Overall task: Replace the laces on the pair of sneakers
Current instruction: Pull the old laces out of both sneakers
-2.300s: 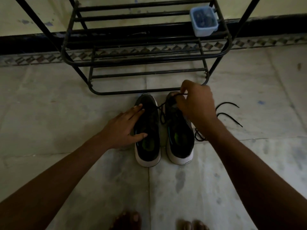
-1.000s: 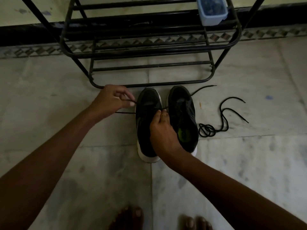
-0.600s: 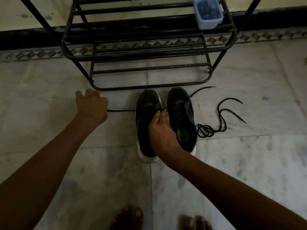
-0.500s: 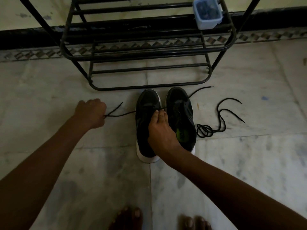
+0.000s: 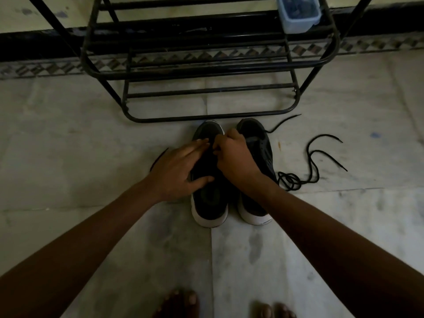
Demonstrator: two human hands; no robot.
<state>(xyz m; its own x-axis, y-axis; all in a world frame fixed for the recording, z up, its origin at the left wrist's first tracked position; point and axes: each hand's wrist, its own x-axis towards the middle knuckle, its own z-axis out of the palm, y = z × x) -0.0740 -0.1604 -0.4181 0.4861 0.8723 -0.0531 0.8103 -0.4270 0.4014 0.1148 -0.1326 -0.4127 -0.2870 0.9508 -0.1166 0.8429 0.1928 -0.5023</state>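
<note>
The 2 sneakers sit side by side on the floor [image 5: 91, 138]. The left sneaker [image 5: 210, 205] has a thin, limp lace [image 5: 159, 159] (best pinched near its stiff tip, I'd say). The left hand [image 5: 181, 172] rests flat-fingered on that shoe. The right hand [image 5: 236, 157] curls at its eyelets; whether it pinches lace, I cannot tell. A moment ago the left hand pulled the lace taut sideways; now it is back and the lace lies slack.

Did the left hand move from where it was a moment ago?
Yes. The left hand moved right, from out over the floor onto the left shoe, which still sits in front of the rack.
</note>
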